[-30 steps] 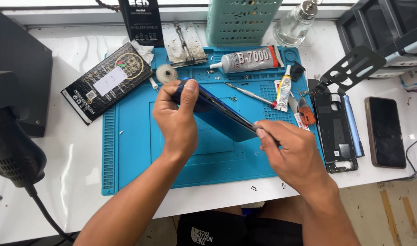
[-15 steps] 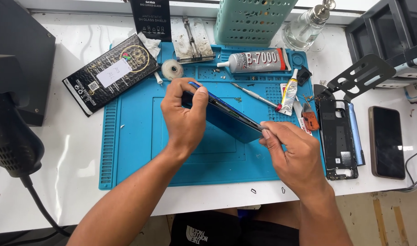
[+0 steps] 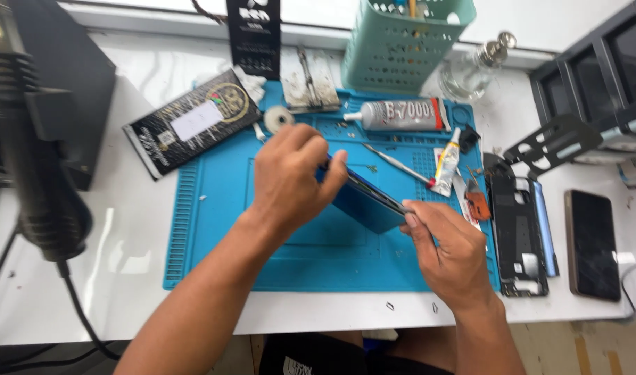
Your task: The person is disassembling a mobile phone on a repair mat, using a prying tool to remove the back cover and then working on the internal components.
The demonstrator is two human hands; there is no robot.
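A blue phone [image 3: 363,198] is being held tilted on its edge above the blue work mat [image 3: 213,229]; its upper end is being gripped by the left hand [image 3: 290,177], fingers curled over the top; its lower end is being pinched by the right hand [image 3: 450,253] at the corner; a glue tube [image 3: 398,114], a small tube [image 3: 446,163] and a dismantled phone frame [image 3: 516,232] are lying nearby; a black box [image 3: 193,121] is resting at the mat's upper left corner.

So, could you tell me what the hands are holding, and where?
A blue phone, tilted on edge: left hand grips its far end, right hand pinches its near corner.
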